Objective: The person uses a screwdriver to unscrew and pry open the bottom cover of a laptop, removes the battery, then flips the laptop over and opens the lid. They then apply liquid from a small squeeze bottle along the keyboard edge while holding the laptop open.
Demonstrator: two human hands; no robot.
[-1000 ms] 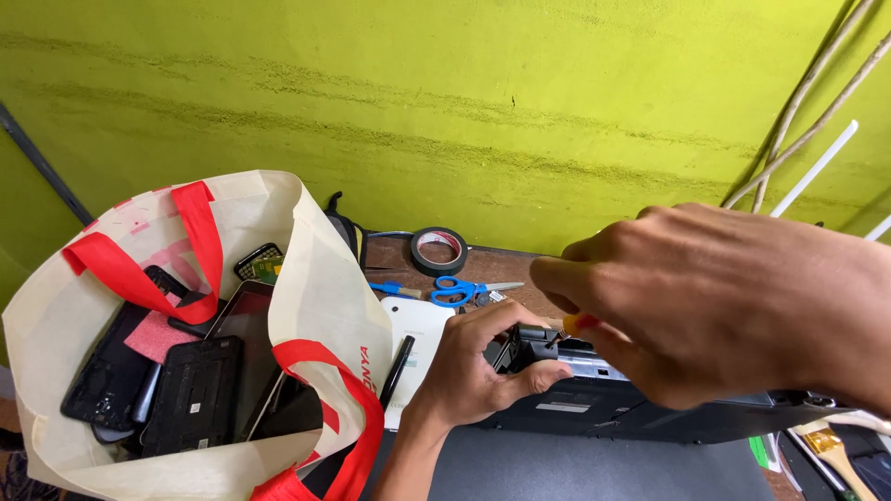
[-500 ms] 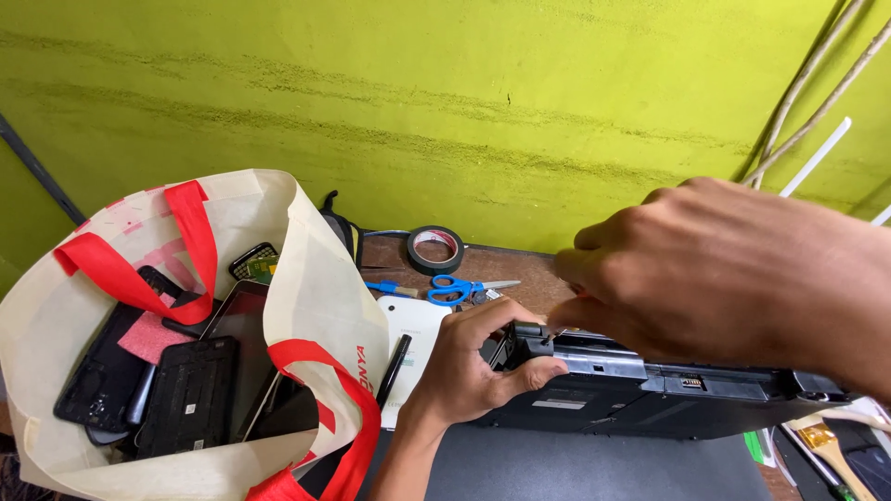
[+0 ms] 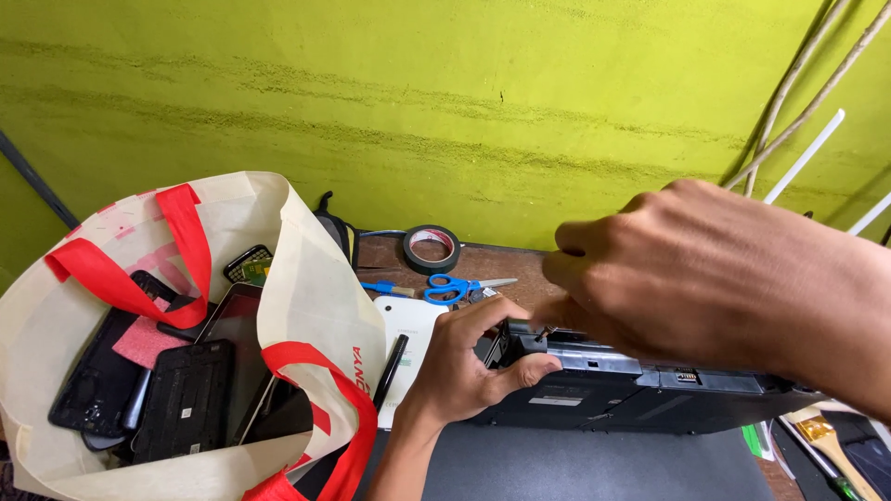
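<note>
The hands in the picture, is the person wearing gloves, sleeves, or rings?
No. Both the left hand and the right hand are bare: no gloves, no rings, no watch visible. The forearms that show have no sleeves on them either. The right one looks much bigger, being nearer the camera.

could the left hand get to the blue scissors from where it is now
Probably yes. The left hand grips the corner of the black device, and the blue scissors lie just beyond it on the table with nothing between, though it would have to let go.
</note>
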